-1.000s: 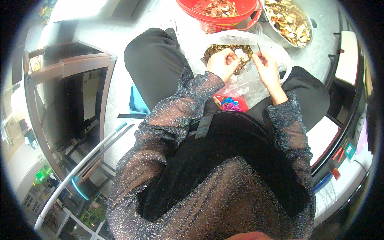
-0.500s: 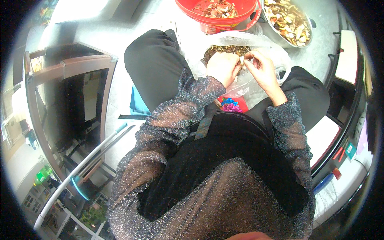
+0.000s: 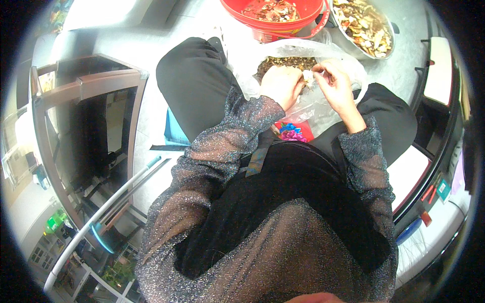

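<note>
Over a clear plastic bag (image 3: 348, 53), both my hands are close together. My left hand (image 3: 281, 87) is closed, its thumb and fingers pinching a small pale, whitish piece (image 3: 307, 77) whose kind is too small to tell. Right beside that piece, the fingertips of my right hand (image 3: 335, 91) are drawn together in a pinch; what they hold is too small to make out. Inside the open bag lies a heap of small dark brown and yellowish bits (image 3: 288, 62), partly hidden behind my left hand.
Beyond the bag stands a red bucket (image 3: 283, 25) with brownish scraps inside. A metal pan (image 3: 365, 54) of pale and brown pieces is at its right. My bent legs flank the bag. A blue dustpan (image 3: 174, 129) lies left of my leg, near a brown-framed glass cabinet (image 3: 108, 81).
My right hand has shifted slightly right, away from my left. More of the pale piece shows between them. My left hand has stayed in place.
</note>
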`<state>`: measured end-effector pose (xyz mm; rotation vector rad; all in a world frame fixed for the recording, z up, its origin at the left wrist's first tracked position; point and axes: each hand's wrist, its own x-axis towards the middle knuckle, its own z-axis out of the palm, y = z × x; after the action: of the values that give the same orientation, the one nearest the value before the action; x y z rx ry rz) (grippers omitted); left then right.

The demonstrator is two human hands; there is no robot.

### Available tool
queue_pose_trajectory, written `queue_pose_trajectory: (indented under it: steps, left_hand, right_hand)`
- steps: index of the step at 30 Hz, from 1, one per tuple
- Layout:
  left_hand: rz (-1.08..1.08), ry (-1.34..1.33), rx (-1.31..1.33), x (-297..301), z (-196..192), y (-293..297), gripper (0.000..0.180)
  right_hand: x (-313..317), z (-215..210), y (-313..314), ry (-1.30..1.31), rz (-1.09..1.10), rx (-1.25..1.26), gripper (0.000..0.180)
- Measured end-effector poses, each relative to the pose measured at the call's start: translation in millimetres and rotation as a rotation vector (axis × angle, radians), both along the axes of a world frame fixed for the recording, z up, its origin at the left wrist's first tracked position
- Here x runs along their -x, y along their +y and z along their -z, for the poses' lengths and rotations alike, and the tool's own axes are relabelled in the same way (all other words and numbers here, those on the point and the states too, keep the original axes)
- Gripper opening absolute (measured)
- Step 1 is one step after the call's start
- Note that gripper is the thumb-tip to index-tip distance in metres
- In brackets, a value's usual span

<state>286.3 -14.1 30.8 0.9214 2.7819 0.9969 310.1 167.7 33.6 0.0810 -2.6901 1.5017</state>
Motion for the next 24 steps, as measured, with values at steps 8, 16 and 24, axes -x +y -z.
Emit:
queue_pose_trajectory:
  steps: [8, 16, 24]
  left_hand:
    - [0.033, 0.073, 0.02, -0.7, 1.2, -0.7, 0.013]
    - [0.042, 0.139, 0.01, -1.5, 0.4, -0.7, 0.012]
    - [0.063, 0.176, 0.02, -1.1, 2.1, -0.3, 0.012]
  right_hand:
    - [-2.4, -6.3, -10.3, -0.065, -0.021, -0.116, 0.017]
    - [-2.0, -3.2, -10.1, -0.074, 0.013, -0.124, 0.016]
    - [-1.7, -5.4, -11.5, -0.061, 0.007, -0.139, 0.017]
